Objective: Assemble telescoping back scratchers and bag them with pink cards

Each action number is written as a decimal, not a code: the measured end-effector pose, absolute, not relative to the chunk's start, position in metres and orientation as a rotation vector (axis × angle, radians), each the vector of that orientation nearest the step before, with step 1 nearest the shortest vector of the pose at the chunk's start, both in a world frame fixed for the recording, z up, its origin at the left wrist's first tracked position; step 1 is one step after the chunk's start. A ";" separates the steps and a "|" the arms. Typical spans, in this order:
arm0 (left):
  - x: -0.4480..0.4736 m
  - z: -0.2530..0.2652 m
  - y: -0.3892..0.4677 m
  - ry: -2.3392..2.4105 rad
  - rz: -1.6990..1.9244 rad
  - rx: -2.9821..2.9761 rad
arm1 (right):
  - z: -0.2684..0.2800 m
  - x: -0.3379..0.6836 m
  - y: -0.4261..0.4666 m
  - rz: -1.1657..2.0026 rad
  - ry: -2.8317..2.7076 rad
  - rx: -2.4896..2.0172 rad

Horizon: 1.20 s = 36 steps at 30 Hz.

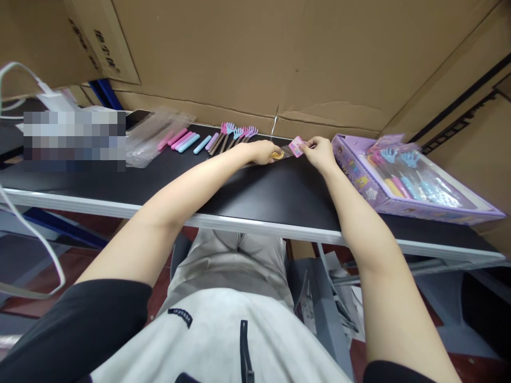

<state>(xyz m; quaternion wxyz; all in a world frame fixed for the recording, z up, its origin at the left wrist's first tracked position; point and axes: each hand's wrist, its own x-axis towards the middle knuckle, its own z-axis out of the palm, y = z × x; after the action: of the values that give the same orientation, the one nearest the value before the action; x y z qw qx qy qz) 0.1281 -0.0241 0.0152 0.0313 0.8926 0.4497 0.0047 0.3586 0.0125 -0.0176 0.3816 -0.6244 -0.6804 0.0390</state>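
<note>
My left hand is closed around a back scratcher with a yellow claw head; its shaft is mostly hidden. My right hand pinches the edge of a pink header card between thumb and fingers. Between the hands, a clear plastic bag hangs from that card, close to the yellow claw. Left of my left hand lie several claw heads on dark shafts in pink, blue and purple. Beyond them are loose blue, pink and purple handles.
A purple display box at the right holds bagged back scratchers. Clear plastic bags lie on the black table at the left, beside a blurred-out patch and a white cable. Cardboard walls the back.
</note>
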 end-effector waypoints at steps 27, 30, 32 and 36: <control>0.161 0.020 -0.030 1.485 0.142 2.579 | -0.034 0.348 0.023 0.194 -1.805 -1.605; 0.171 0.016 -0.022 1.523 0.200 2.449 | -0.034 0.350 0.025 0.225 -1.738 -1.603; 0.174 0.011 -0.014 1.511 0.268 2.367 | -0.034 0.351 0.028 0.277 -1.658 -1.563; 0.176 -0.001 -0.002 1.417 0.462 2.271 | -0.035 0.351 0.034 0.445 -1.512 -1.480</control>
<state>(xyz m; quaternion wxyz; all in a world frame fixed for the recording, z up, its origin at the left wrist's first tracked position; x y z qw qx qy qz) 0.1755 -0.0020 -0.0011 0.2107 0.8172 0.5100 0.1664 0.3508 0.0336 -0.0351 0.4703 -0.6042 -0.6172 0.1815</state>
